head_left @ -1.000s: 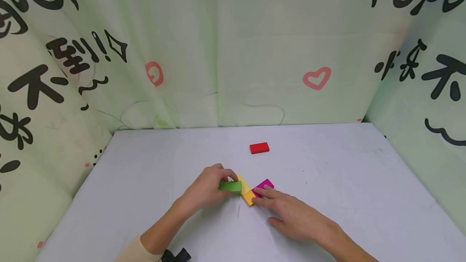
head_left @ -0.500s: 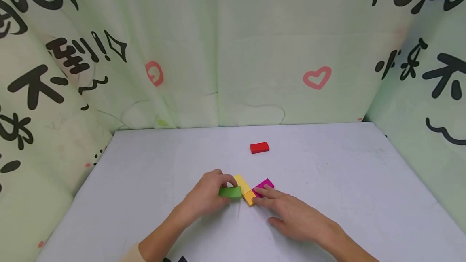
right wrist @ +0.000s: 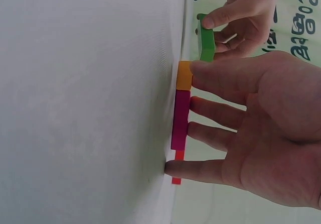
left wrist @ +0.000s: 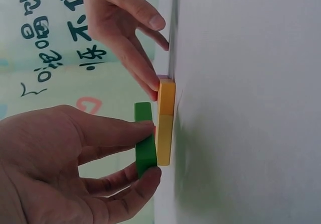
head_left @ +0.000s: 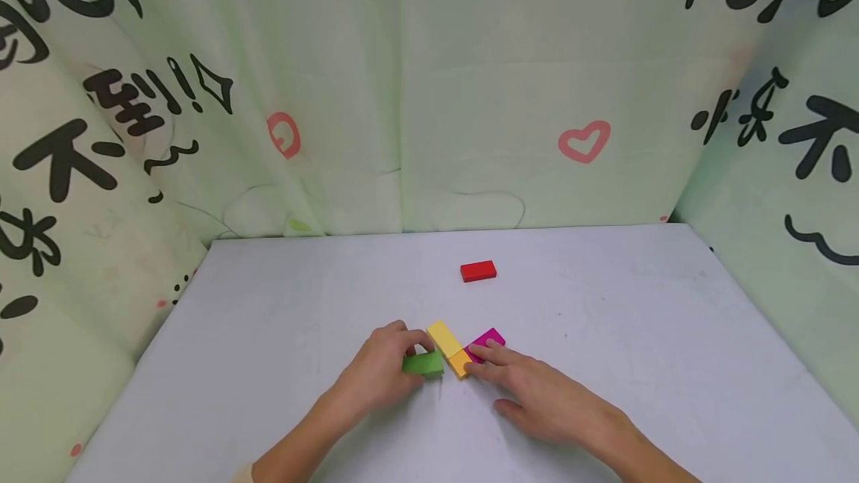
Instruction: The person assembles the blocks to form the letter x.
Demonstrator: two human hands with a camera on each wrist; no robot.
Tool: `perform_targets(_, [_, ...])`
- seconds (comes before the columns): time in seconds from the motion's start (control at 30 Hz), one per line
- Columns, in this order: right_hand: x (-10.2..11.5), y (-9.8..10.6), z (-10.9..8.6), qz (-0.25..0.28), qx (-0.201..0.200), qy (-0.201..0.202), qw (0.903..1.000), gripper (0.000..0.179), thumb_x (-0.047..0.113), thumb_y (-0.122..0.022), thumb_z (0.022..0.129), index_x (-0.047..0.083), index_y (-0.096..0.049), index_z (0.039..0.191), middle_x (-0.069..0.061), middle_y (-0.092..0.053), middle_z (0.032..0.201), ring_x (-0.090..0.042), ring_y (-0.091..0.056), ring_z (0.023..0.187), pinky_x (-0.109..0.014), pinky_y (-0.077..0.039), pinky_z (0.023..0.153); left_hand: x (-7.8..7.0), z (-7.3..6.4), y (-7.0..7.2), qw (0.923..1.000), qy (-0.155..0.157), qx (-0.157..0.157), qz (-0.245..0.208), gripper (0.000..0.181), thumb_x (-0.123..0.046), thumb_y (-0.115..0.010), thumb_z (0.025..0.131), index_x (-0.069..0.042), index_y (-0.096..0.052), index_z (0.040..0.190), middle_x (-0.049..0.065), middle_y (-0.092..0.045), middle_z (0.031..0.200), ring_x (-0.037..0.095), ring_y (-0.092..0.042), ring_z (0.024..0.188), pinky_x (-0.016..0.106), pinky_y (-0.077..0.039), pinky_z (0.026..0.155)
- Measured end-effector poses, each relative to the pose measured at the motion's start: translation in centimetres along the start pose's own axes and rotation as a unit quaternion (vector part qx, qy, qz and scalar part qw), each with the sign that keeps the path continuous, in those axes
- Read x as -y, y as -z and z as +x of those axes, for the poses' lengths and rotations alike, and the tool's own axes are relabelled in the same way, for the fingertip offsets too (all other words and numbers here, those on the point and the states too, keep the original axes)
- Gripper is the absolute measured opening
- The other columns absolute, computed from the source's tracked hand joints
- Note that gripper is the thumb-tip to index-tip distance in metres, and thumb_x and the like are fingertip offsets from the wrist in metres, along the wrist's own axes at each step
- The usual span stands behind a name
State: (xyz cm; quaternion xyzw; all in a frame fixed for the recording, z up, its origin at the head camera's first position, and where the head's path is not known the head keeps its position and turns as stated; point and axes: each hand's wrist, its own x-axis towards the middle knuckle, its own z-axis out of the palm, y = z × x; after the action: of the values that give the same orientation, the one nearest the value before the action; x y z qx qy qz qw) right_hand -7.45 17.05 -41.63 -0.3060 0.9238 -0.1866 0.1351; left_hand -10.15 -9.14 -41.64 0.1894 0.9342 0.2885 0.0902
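In the head view my left hand (head_left: 381,365) pinches a green block (head_left: 423,364) between thumb and fingers. The left wrist view shows that green block (left wrist: 144,141) held off the table, a little above and beside a yellow block (left wrist: 164,139). The yellow block (head_left: 443,338) lies end to end with an orange block (head_left: 459,364), at a slant. Against the orange one sits a magenta block (head_left: 494,335), partly covered by my right hand (head_left: 540,396). In the right wrist view the fairly straight fingers of my right hand (right wrist: 271,128) touch the orange block (right wrist: 184,76) and magenta block (right wrist: 180,119).
Farther back on the white table (head_left: 302,297) lies a red block (head_left: 479,271) by itself. Pale green curtains (head_left: 483,80) with black writing and pink hearts hang around the table's back and sides.
My left hand has drawn the green block toward the near edge, away from the yellow block's middle, uncovering more of the yellow block. The right hand stays where it was.
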Motion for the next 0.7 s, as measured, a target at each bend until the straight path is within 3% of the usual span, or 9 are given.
perform_targets(0.7, [-0.02,-0.03,0.08,0.0,0.0,-0.001,1.0,0.061,0.015,-0.075,0.095,0.015,-0.055,0.153,-0.004,-0.048,0.161,-0.029,-0.047,0.148,-0.05,-0.049,0.111,-0.44,-0.97,-0.55,0.9999,0.012,-0.005,-0.005,0.035,-0.001,-0.079,0.078,-0.02,-0.076,0.107,-0.003,-0.058,0.085,0.013,-0.053,0.075,0.025,-0.046,0.064])
